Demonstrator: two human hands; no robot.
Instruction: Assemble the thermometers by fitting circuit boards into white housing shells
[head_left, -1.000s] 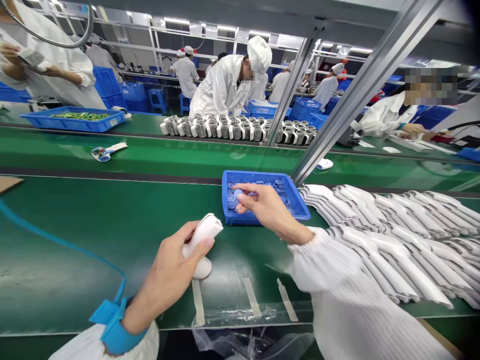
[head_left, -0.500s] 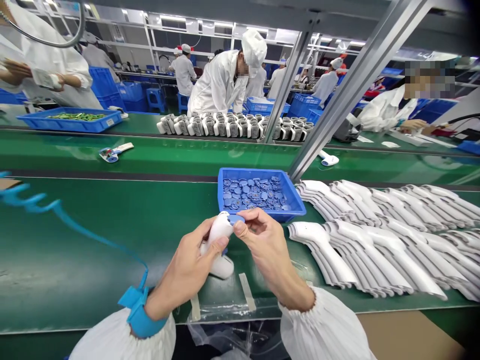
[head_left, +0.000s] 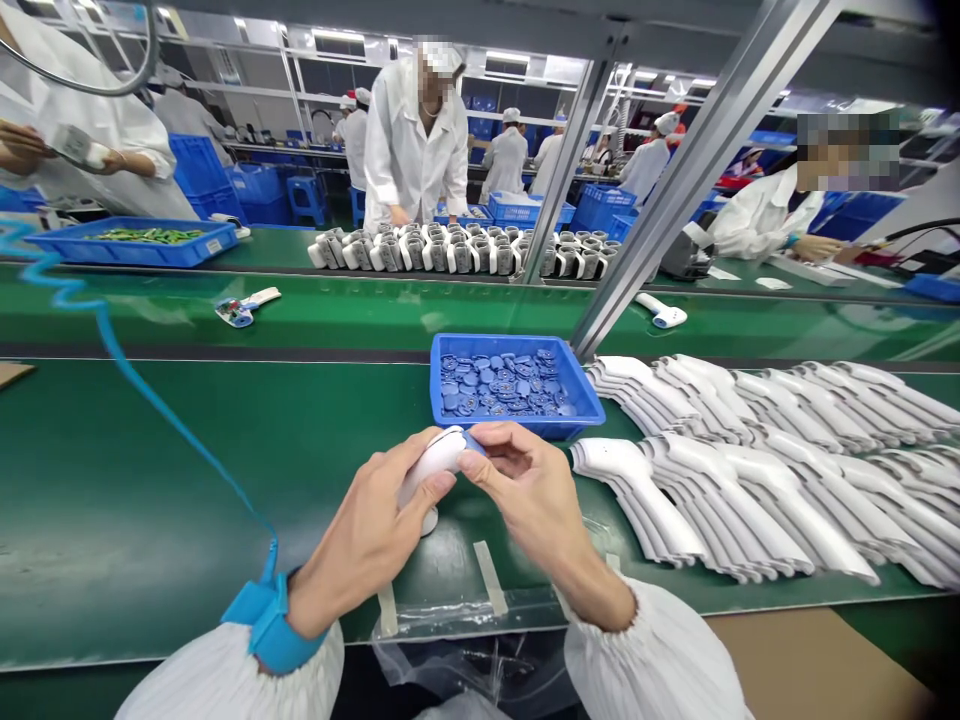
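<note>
We find the white thermometer housing [head_left: 439, 462] held with its long axis diagonal, tip pointing up and right, closed in the left hand's [head_left: 367, 530] grip above the green tabletop's [head_left: 150, 480] near edge; the right hand [head_left: 532, 490] pinches the tip.

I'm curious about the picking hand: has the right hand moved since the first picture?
Yes. The right hand has moved out of the blue tray, toward the person. It's now in front of the tray, touching the white plastic housing in the left hand.

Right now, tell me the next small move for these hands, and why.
Probably seat the blue disc into the white plastic housing with the right hand: the left hand grips the housing steady, and the disc sits at its edge, under the right fingers.
</note>
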